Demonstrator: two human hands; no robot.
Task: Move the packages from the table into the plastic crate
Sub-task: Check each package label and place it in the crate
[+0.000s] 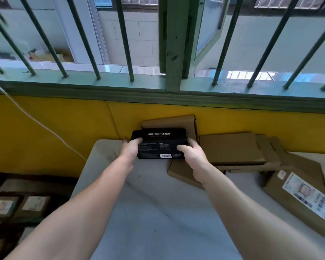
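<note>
A black rectangular cardboard box (158, 145) is gripped at the centre of the frame. Its left end is held by the left hand (129, 150) and its right end by the right hand (192, 156), each with the thumb laid on the top face. A line of white Chinese characters is printed across the top, with smaller white text below that cannot be read. A white barcode label is stuck near the front edge. Whether the box is lifted off the grey counter (148, 203) cannot be told.

A brown cardboard package (169, 121) is leaned on the yellow wall behind it. Flat brown cardboard packages (231, 147) are stacked right of centre. At lower right, a brown package with a white shipping label (304, 199) is seen, its print blurred. At lower left, labelled packages (34, 203) are seen inside a dark plastic crate (26, 175).
</note>
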